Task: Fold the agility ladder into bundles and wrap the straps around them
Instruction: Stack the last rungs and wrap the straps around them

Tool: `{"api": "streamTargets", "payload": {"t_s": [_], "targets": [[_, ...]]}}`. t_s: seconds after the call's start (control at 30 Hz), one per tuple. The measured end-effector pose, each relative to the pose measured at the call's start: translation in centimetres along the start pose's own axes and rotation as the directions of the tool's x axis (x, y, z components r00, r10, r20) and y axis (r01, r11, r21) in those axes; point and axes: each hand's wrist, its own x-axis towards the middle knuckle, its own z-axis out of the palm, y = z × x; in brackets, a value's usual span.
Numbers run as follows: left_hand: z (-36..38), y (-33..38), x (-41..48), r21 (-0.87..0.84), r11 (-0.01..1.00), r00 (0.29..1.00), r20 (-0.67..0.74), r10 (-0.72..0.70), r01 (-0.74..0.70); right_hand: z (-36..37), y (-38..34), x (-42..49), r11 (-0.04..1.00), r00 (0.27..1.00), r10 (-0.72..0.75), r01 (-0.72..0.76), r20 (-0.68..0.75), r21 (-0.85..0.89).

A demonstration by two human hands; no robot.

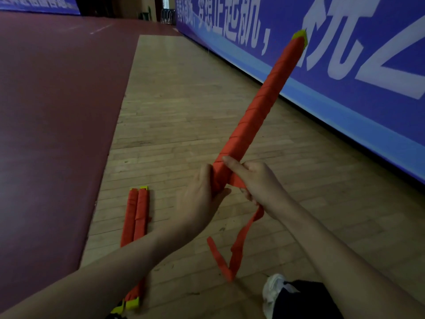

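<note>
A blue banner [345, 65] with white lettering lines the wooden floor [172, 111], beside a dark red mat [46, 111]. A long red bundle [259, 104] points up and away, its lower end gripped by the left hand [200, 199]. Two finished bundles [135, 217] lie side by side on the floor, to the left. The right hand [257, 180] pinches the loose strap [236, 249], forefinger straight against the bundle; the strap's tail hangs below.

Wooden floor [184, 116] meets maroon mat [50, 107]; blue banner [345, 42], perhaps wall-mounted.
</note>
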Motion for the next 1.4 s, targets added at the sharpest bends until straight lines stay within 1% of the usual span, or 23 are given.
{"api": "streamTargets", "payload": {"t_s": [0.07, 0.13, 0.2, 0.27, 0.4, 0.47, 0.5, 0.53, 0.57, 0.6, 0.63, 0.67, 0.7, 0.73, 0.8, 0.93, 1.03, 1.07, 1.13, 1.2, 1.27, 1.33, 1.4], "targets": [[0.2, 0.1, -0.1, 0.018, 0.999, 0.999, -0.012, 0.048, -0.048, 0.3, 0.0, 0.2, 1.000, 0.996, 0.010, -0.010, -0.086, 0.001], [0.4, 0.3, -0.5, -0.051, 0.989, 0.990, -0.027, 0.137, -0.139, 0.2, 0.2, 0.3, 1.000, 0.991, 0.016, -0.017, -0.133, -0.008], [0.4, 0.2, -0.5, -0.124, 0.976, 0.983, -0.041, 0.178, -0.181, 0.1, 0.5, 0.3, 1.000, 0.990, 0.019, -0.021, -0.138, -0.013], [0.5, 0.0, -0.5, -0.129, 0.970, 0.978, -0.061, 0.201, -0.207, 0.1, 0.8, 0.2, 0.999, 0.992, 0.037, -0.036, -0.122, 0.010], [1.2, -0.1, -0.8, -0.043, 0.949, 0.942, -0.143, 0.303, -0.312, 0.3, 1.2, 0.3, 0.981, 0.993, 0.096, -0.081, -0.075, 0.174], [1.1, 0.0, -0.4, -0.099, 0.930, 0.928, -0.162, 0.335, -0.353, 0.1, 1.2, 0.4, 0.951, 0.990, 0.125, -0.101, -0.065, 0.292], [1.0, -0.1, -0.1, -0.193, 0.918, 0.935, -0.152, 0.320, -0.346, -0.1, 1.1, 0.5, 0.932, 0.990, 0.129, -0.101, -0.058, 0.348], [0.6, -0.2, 0.3, -0.332, 0.897, 0.957, -0.113, 0.268, -0.290, -0.3, 1.0, 0.5, 0.915, 0.991, 0.121, -0.091, -0.052, 0.394], [0.0, -0.1, 0.6, -0.493, 0.853, 0.984, -0.037, 0.175, -0.171, -0.5, 1.0, 0.5, 0.902, 0.993, 0.105, -0.075, -0.047, 0.426], [-0.7, 0.1, 0.7, -0.631, 0.776, 0.993, 0.090, 0.072, 0.001, -0.7, 0.9, 0.6, 0.894, 0.995, 0.086, -0.058, -0.043, 0.444], [-1.3, 0.3, 0.9, -0.718, 0.673, 0.972, 0.234, -0.009, 0.179, -0.9, 0.9, 0.6, 0.892, 0.997, 0.069, -0.044, -0.039, 0.450], [-1.9, 0.4, 1.0, -0.759, 0.564, 0.929, 0.367, -0.042, 0.325, -1.0, 0.9, 0.6, 0.892, 0.998, 0.054, -0.033, -0.034, 0.451], [-2.4, 0.5, 1.1, -0.779, 0.455, 0.880, 0.475, -0.022, 0.432, -1.1, 0.9, 0.6, 0.891, 0.999, 0.039, -0.022, -0.029, 0.454], [-2.8, 0.6, 1.1, -0.784, 0.357, 0.831, 0.554, 0.037, 0.507, -1.2, 0.8, 0.6, 0.886, 1.000, 0.024, -0.013, -0.020, 0.464], [-3.6, 0.5, 0.9, -0.769, 0.218, 0.757, 0.635, 0.155, 0.601, -1.4, 0.4, 0.4, 0.868, 1.000, -0.020, 0.013, 0.009, 0.496], [-3.9, -0.4, 0.6, -0.667, -0.015, 0.633, 0.700, 0.331, 0.745, -1.7, -0.1, 0.1, 0.845, 0.987, -0.151, 0.099, 0.058, 0.525], [-3.4, -0.6, 0.4, -0.595, -0.098, 0.563, 0.676, 0.476, 0.798, -1.7, -0.4, -0.2, 0.847, 0.972, -0.216, 0.141, 0.089, 0.512], [-3.2, -0.5, 0.3, -0.589, -0.115, 0.561, 0.665, 0.494, 0.800, -1.6, -0.6, -0.3, 0.850, 0.968, -0.230, 0.148, 0.102, 0.505], [-3.1, -0.1, 0.2, -0.636, -0.113, 0.604, 0.641, 0.474, 0.763, -1.7, -0.9, -0.4, 0.862, 0.959, -0.251, 0.161, 0.129, 0.481], [-3.4, 0.6, 0.3, -0.718, -0.038, 0.666, 0.623, 0.410, 0.695, -2.3, -0.9, -0.5, 0.869, 0.951, -0.268, 0.168, 0.157, 0.466], [-3.8, 1.0, 0.4, -0.768, 0.066, 0.718, 0.622, 0.313, 0.637, -3.1, -0.7, -0.5, 0.887, 0.942, -0.271, 0.164, 0.199, 0.431], [-3.9, 1.0, 0.4, -0.788, 0.175, 0.756, 0.616, 0.222, 0.590, -3.9, -0.2, -0.4, 0.919, 0.930, -0.245, 0.133, 0.273, 0.370], [-3.8, 1.0, 0.3, -0.793, 0.247, 0.781, 0.601, 0.168, 0.557, -4.5, 0.3, -0.2, 0.934, 0.911, -0.208, 0.077, 0.357, 0.348]]}}
